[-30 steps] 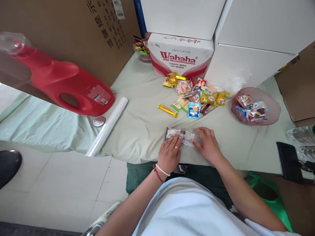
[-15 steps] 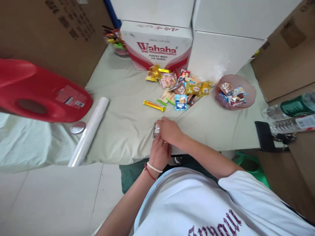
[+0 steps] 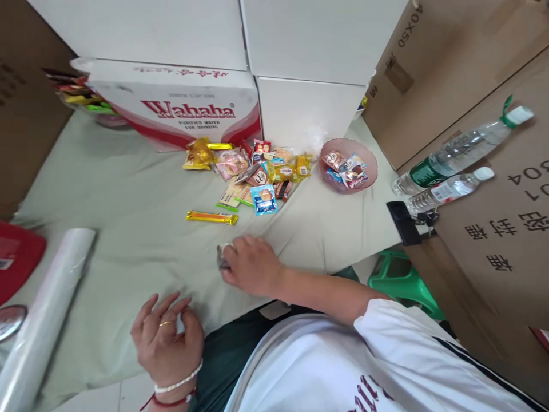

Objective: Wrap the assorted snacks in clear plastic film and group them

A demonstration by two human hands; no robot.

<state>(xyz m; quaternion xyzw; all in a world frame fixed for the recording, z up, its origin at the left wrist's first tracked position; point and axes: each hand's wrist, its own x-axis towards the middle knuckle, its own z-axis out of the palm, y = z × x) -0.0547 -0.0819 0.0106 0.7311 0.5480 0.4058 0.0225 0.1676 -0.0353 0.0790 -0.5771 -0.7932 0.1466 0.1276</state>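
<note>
My right hand [image 3: 251, 264] lies closed over a small clear-wrapped snack packet [image 3: 223, 256] on the pale green cloth [image 3: 128, 229]; only the packet's left end shows past my fingers. My left hand [image 3: 167, 337] hovers near the cloth's front edge, apart from the packet, fingers loosely curled and holding nothing. A ring sits on one finger and bead bracelets circle that wrist. Beyond my right hand a gold snack bar [image 3: 211, 217] lies alone, and behind it spreads a heap of wrapped snacks [image 3: 257, 171].
A pink bowl [image 3: 371, 166] with snacks stands right of the heap. A Wahaha carton [image 3: 180, 106] and white boxes line the back. A roll of clear film [image 3: 43, 326] lies front left beside a red jug [image 3: 17, 254]. Two water bottles [image 3: 454, 166] and a phone [image 3: 403, 222] rest right.
My left hand has let go of the packet and drawn back toward the front left edge. My right hand stays over the packet. The view has swung right.
</note>
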